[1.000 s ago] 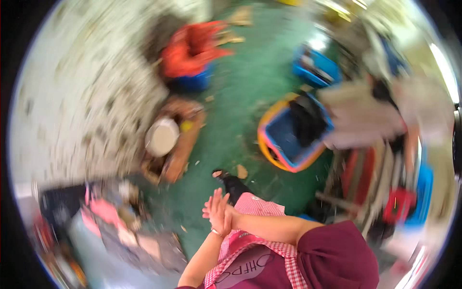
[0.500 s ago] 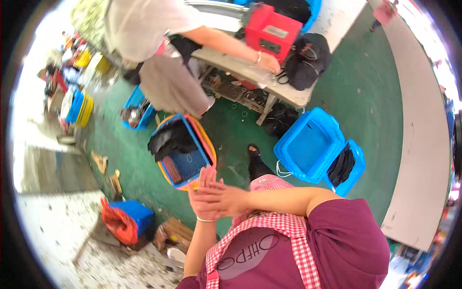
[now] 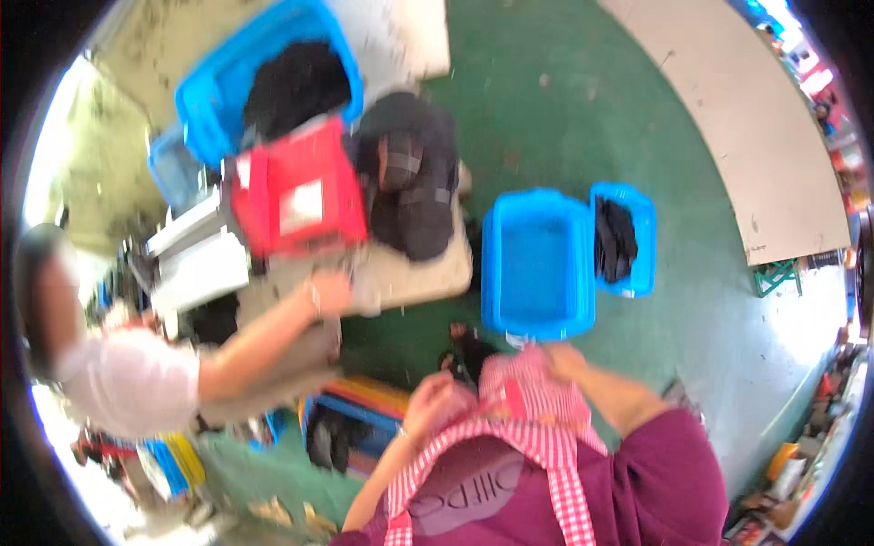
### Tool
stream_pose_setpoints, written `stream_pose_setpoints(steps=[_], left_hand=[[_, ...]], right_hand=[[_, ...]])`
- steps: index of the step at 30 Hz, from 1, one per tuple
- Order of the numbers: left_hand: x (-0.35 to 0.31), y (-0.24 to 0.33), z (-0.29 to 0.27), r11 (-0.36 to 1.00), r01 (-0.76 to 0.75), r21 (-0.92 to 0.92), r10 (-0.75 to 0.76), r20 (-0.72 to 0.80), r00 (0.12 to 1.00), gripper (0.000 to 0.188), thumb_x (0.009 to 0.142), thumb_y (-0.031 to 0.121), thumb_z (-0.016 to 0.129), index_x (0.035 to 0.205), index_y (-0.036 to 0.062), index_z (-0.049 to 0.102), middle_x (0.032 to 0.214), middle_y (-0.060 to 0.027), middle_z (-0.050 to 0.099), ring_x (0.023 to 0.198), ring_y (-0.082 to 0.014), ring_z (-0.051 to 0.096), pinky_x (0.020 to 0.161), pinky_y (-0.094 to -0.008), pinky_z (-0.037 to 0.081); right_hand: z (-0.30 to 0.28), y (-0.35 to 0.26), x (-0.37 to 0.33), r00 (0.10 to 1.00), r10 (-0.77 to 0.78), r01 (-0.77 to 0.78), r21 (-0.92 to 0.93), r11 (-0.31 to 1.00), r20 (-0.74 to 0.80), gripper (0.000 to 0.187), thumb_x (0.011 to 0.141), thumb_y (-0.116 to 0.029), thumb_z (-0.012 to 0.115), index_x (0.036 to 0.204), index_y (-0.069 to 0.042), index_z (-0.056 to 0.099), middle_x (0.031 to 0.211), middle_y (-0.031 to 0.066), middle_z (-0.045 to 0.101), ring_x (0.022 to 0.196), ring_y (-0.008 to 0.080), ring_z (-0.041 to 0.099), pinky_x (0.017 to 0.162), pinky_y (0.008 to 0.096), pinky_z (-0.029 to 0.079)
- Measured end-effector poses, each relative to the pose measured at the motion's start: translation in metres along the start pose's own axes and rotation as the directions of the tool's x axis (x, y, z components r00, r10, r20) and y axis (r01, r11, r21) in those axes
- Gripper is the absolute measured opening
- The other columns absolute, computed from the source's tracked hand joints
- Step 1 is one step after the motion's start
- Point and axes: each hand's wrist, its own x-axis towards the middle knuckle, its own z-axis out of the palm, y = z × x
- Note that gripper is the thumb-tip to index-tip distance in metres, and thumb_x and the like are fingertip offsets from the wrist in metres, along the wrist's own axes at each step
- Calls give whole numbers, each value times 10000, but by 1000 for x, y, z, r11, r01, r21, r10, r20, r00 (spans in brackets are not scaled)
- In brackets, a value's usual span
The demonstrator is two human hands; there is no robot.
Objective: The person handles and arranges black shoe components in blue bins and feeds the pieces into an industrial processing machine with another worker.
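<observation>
My left hand [image 3: 431, 402] is at the left side of my red-and-white checked apron [image 3: 528, 391], blurred by motion. At the apron's right edge is my right hand [image 3: 565, 362], its fingers smeared and partly hidden. No held thing can be made out in either hand. Just beyond the right hand stands a large blue plastic basket [image 3: 539, 318] whose blue bottom shows. A smaller blue basket [image 3: 645, 284] beside it holds dark folded pieces [image 3: 615, 238].
At the left, a co-worker's hand [image 3: 330, 293] reaches over a table [image 3: 428, 282] with a red box-shaped machine [image 3: 300, 196] and a black cap-like pile [image 3: 410, 182]. Another blue basket [image 3: 209, 100] holds black material. Stacked baskets [image 3: 378, 400] stand at lower left; a long pale table [image 3: 728, 136] lies right.
My hands, earlier pressed together on the left, have come apart and moved to the apron, the right one farther right. My view has turned right, toward the blue baskets.
</observation>
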Motion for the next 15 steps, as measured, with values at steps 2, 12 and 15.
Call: stream_pose_setpoints(steps=[2,12,15], left_hand=[[23,-52,-28,984,146,102,-151,42,988,345,937,208,643,1236,49,578,1157,-18,617,1059,-113,561,919,-266,457],[92,-91,-45,810,278,517,-360,64,931,241,904,154,660,1121,49,659,950,2,671,823,-89,604,719,-246,494],[106,-89,-16,814,520,258,-526,-52,849,231,901,139,651,1110,41,659,965,-9,674,855,-93,613,731,-250,497]], right_hand=[[50,44,-33,982,161,-168,68,983,100,307,875,-293,507,1004,-75,680,1122,194,658,1032,391,624,911,499,495],[164,125,-119,866,478,-477,-40,878,149,297,909,-263,505,993,-71,716,1049,148,696,914,324,689,752,454,556],[109,150,-69,776,630,-592,389,706,37,340,897,-333,527,1005,-44,668,1046,218,658,986,401,627,848,477,514]])
